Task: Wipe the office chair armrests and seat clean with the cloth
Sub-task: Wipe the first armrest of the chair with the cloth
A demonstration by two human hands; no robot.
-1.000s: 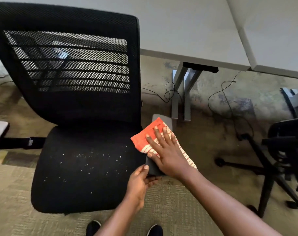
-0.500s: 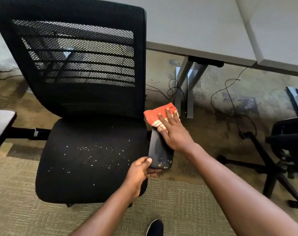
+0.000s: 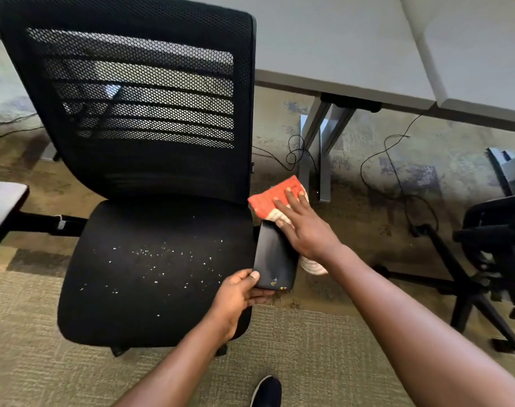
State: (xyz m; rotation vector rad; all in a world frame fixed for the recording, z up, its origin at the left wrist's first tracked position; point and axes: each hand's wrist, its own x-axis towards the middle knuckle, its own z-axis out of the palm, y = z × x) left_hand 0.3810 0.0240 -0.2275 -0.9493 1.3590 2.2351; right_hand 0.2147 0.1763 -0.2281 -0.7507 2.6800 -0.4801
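A black mesh-backed office chair stands in front of me; its seat (image 3: 150, 268) is speckled with white crumbs. The right armrest (image 3: 275, 257) is a dark pad with a few yellow crumbs at its near end. My left hand (image 3: 238, 295) grips that near end. My right hand (image 3: 303, 227) presses an orange and white striped cloth (image 3: 272, 198) flat on the far end of the pad; part of the cloth hangs off the pad's right side under my wrist. The left armrest (image 3: 2, 207) shows at the left edge.
A grey desk (image 3: 353, 48) with a metal leg (image 3: 318, 154) stands behind the chair. Loose cables (image 3: 379, 160) lie on the floor. Another chair's black base (image 3: 470, 277) is at the right. My shoe (image 3: 265, 392) is on the carpet near the bottom.
My right hand has slid the cloth from the middle of the right armrest to its far end, baring the dark pad. My left hand has kept its grip on the near end.
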